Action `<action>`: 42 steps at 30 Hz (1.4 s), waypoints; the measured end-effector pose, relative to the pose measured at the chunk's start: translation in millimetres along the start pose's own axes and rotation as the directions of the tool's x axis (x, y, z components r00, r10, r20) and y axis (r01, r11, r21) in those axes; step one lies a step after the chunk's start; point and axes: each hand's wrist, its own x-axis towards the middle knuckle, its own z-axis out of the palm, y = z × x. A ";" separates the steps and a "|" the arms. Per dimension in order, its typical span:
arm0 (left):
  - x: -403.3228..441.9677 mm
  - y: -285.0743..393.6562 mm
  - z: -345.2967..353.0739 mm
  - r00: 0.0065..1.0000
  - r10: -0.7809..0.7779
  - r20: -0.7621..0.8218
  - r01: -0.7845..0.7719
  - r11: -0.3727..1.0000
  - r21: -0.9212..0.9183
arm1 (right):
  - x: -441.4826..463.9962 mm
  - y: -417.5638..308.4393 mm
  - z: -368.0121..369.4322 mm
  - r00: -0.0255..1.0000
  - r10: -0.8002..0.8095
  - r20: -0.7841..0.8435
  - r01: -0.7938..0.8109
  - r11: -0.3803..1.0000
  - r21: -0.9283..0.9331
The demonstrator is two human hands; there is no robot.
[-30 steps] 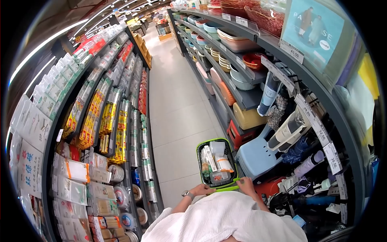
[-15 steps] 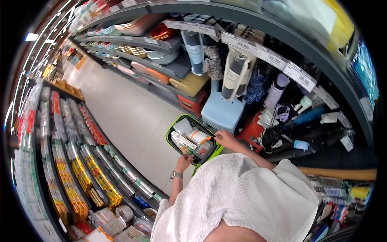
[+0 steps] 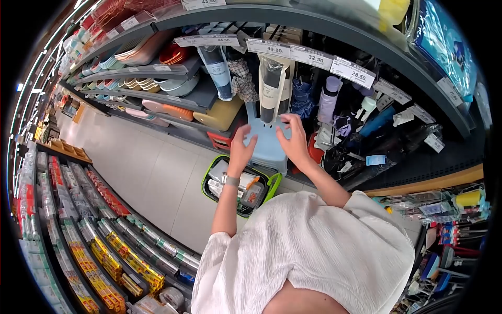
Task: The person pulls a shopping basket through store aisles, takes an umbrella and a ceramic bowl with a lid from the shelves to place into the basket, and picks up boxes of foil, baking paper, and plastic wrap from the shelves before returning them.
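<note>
Hands [image 3: 241, 150] now lifted off basket [image 3: 273, 184], near hanging package [image 3: 270, 91], each grip loosely spread, empty

Ceiling strip lights [image 3: 48, 44] brighten the aisle from the upper left, leaving a soft sheen on the pale floor [image 3: 157, 167]. Deep shadow gathers beneath the upper shelf's [image 3: 314, 23] front edge; plastic wrapping [image 3: 448, 49] glints. Fisheye distortion bows straight lines, with blackened corners.

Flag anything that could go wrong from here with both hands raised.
The open right hand might knock the hanging navy-blue fabric bundle beside the dark, tube-shaped item in clear plastic. Anything dropped could bounce off the light-blue plastic chair below. The black, green-rimmed basket, held by neither hand, could be bumped stepping forward.
</note>
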 end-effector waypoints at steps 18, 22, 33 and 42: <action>32.2 47.0 32.0 0.986 0.117 0.115 -0.103 0.988 -0.116 | 54.8 6.4 12.6 0.988 0.122 -0.099 -0.093 0.962 0.257; 18.8 63.6 38.8 0.994 -0.019 0.112 0.049 0.960 -0.276 | 58.5 2.7 4.0 0.975 0.199 0.098 -0.221 0.910 0.349; -24.9 121.5 23.4 0.978 0.181 -0.106 -0.190 0.979 -0.078 | 42.7 -43.3 -11.2 0.964 0.162 0.211 -0.252 0.810 0.530; -124.8 73.5 0.7 0.975 -0.200 -0.100 0.177 0.964 -0.197 | -31.7 -34.2 24.1 0.752 0.311 0.581 -0.603 0.680 0.417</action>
